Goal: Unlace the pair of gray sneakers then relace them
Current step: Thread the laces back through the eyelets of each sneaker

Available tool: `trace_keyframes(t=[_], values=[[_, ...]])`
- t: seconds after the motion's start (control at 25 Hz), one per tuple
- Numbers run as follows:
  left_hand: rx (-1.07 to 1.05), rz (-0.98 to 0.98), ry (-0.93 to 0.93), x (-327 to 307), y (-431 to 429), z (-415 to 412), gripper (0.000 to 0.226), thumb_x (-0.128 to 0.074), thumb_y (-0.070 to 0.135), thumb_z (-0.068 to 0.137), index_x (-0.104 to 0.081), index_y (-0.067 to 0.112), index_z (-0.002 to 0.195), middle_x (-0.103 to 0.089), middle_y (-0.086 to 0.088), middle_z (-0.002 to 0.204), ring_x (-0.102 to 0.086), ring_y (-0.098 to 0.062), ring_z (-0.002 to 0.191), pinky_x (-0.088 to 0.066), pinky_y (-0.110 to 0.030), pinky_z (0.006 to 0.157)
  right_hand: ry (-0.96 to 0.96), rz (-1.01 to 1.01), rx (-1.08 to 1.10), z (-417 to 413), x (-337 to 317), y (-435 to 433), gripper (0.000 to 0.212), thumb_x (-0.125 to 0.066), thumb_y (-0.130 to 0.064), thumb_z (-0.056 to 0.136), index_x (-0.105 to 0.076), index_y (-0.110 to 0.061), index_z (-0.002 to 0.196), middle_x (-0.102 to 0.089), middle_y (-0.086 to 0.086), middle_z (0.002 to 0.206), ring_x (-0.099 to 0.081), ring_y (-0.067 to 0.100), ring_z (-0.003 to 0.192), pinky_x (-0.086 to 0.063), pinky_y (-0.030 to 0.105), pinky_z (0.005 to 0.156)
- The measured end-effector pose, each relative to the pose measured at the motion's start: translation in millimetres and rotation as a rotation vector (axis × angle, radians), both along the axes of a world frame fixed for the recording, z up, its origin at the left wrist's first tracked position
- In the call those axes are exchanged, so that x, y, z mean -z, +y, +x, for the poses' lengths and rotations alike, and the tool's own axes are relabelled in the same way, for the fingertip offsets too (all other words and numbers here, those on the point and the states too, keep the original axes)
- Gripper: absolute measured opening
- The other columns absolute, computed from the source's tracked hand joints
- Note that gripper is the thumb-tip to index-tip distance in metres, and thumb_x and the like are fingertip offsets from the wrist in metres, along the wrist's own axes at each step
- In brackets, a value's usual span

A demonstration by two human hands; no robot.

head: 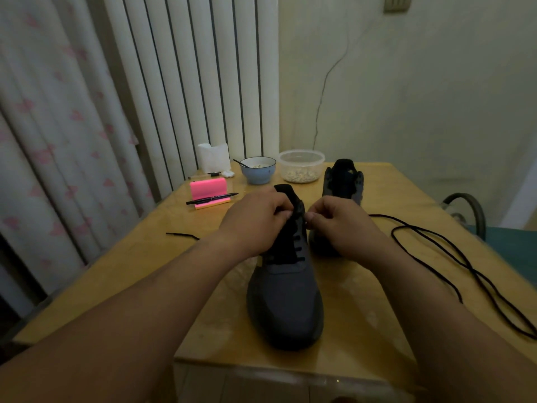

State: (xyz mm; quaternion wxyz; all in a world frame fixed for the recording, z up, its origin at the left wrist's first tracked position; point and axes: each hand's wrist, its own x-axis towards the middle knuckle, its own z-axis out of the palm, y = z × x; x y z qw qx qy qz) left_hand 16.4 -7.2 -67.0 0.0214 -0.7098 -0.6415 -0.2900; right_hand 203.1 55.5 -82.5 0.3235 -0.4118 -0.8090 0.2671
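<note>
A gray sneaker (286, 298) stands on the wooden table (360, 303) with its toe toward me, its black lace (298, 248) crossing the lower eyelets. My left hand (252, 221) pinches the lace at the upper left eyelets. My right hand (338, 223) pinches the lace at the upper right, beside the black tongue. The second gray sneaker (344, 181) stands behind, partly hidden by my right hand, with no lace seen in it. A loose black lace (453, 254) lies in loops on the table to the right. A lace tip (181, 235) lies on the table to the left.
At the back of the table stand a blue bowl (258, 170) with a spoon, a clear plastic tub (301, 165), white tissue (213, 159) and a pink holder (207, 193) with a black pen (212, 198). A chair (476, 216) sits at right. Curtains hang at left.
</note>
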Motion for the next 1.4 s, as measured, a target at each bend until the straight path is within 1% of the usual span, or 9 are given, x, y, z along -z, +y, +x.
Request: trace_keyframes(t=[0.4, 0.48, 0.6, 0.72, 0.8, 0.88, 1.0, 1.24, 1.4], values=[[-0.051, -0.05, -0.005, -6, -1, 11, 0.019, -0.059, 0.024, 0.105, -0.073, 0.024, 0.118, -0.058, 0.004, 0.106, -0.059, -0.017, 0.098, -0.056, -0.043, 0.09, -0.069, 0.119, 0.063, -7, -5, -10, 0.01, -0.059, -0.029, 0.104, -0.06, -0.022, 0.097, -0.066, -0.003, 0.091, -0.064, 0.014, 0.084, -0.054, 0.033, 0.07], [-0.039, -0.082, -0.107, -9, -6, 8, 0.024, -0.059, 0.024, 0.106, -0.069, 0.025, 0.128, -0.061, 0.004, 0.117, -0.06, -0.013, 0.106, -0.055, -0.036, 0.093, 0.201, -0.039, 0.125, -3, -4, -11, 0.01, -0.056, -0.023, 0.104, -0.06, -0.016, 0.099, -0.073, 0.002, 0.095, -0.071, 0.017, 0.088, -0.06, 0.041, 0.08], [0.016, -0.166, -0.507, -15, -20, -3, 0.03, -0.056, 0.018, 0.108, -0.062, 0.025, 0.137, -0.063, 0.004, 0.127, -0.062, -0.012, 0.104, -0.054, -0.028, 0.085, 1.019, -0.622, 0.044, 10, -20, -10, 0.016, -0.042, -0.013, 0.106, -0.055, -0.006, 0.102, -0.076, 0.01, 0.089, -0.077, 0.023, 0.084, -0.061, 0.046, 0.087], [0.015, -0.138, -0.864, -13, -32, -11, 0.029, -0.049, 0.017, 0.111, -0.06, 0.022, 0.137, -0.064, -0.003, 0.125, -0.066, -0.018, 0.089, -0.055, -0.029, 0.076, 1.329, -0.843, -0.041, 27, -37, -8, 0.02, -0.04, -0.015, 0.106, -0.046, -0.013, 0.087, -0.041, 0.0, 0.062, -0.043, 0.013, 0.047, -0.047, 0.028, 0.049], [-0.051, -0.088, -0.813, -4, -39, -12, 0.03, -0.048, 0.02, 0.111, -0.059, 0.021, 0.139, -0.063, -0.003, 0.126, -0.065, -0.019, 0.102, -0.055, -0.031, 0.084, 0.748, -0.543, 0.073, 40, -36, -10, 0.024, -0.048, -0.027, 0.107, -0.051, -0.015, 0.087, -0.044, -0.001, 0.065, -0.041, 0.013, 0.05, -0.031, 0.029, 0.047], [-0.113, -0.027, -0.732, 9, -46, -11, 0.031, -0.049, 0.027, 0.11, -0.057, 0.022, 0.14, -0.06, 0.001, 0.132, -0.059, -0.02, 0.12, -0.05, -0.032, 0.095, 0.018, -0.177, 0.079, 44, -31, -23, 0.03, -0.057, -0.043, 0.105, -0.068, -0.016, 0.099, -0.064, 0.002, 0.083, -0.061, 0.019, 0.072, -0.045, 0.033, 0.061], [-0.124, -0.034, -0.72, 37, -56, -5, 0.061, -0.063, 0.052, 0.099, -0.045, 0.024, 0.151, -0.049, 0.004, 0.143, -0.05, -0.017, 0.132, -0.049, -0.029, 0.096, -0.257, -0.143, -0.08, 35, -25, -37, 0.029, -0.062, -0.041, 0.103, -0.076, -0.016, 0.099, -0.07, 0.005, 0.089, -0.066, 0.023, 0.084, -0.05, 0.034, 0.068], [-0.177, -0.091, -0.704, 65, -54, -1, 0.111, -0.079, 0.073, 0.074, -0.025, 0.03, 0.161, -0.035, 0.0, 0.157, -0.041, -0.02, 0.141, -0.044, -0.052, 0.115, 0.84, -0.524, 0.356, 52, -27, -13, 0.02, -0.056, -0.018, 0.093, -0.051, -0.013, 0.074, -0.05, 0.003, 0.067, -0.049, 0.02, 0.066, -0.04, 0.034, 0.064], [-0.153, -0.112, -0.684, 61, -55, 0, 0.105, -0.079, 0.069, 0.078, -0.028, 0.028, 0.16, -0.036, 0.0, 0.155, -0.041, -0.019, 0.141, -0.043, -0.05, 0.116, 1.08, -0.626, 0.151, 60, -35, -12, 0.022, -0.054, -0.013, 0.1, -0.056, -0.012, 0.078, -0.068, 0.005, 0.07, -0.066, 0.022, 0.081, -0.048, 0.037, 0.08]])
